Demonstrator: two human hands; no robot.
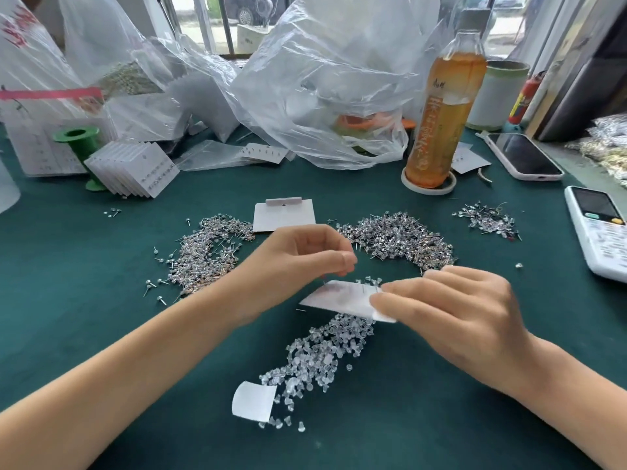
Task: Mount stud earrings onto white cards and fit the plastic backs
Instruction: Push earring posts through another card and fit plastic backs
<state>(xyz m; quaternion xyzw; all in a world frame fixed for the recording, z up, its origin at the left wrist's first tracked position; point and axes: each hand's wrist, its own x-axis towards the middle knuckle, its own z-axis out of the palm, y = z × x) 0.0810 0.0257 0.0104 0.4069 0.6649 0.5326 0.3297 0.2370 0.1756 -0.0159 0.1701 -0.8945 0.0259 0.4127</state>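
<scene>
Just above the clear plastic backs (319,354) at lower centre, your right hand (451,310) pinches the white card (342,297) mid-frame while your left hand (305,256), fingers curled, apparently seats a stud; next, fit a back.

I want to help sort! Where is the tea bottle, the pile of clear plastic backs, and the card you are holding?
tea bottle (441,106): head view, on its orange label.
clear plastic backs (319,354): head view, middle of the pile.
white card (339,296): head view, on its bare face between the hands.
</scene>
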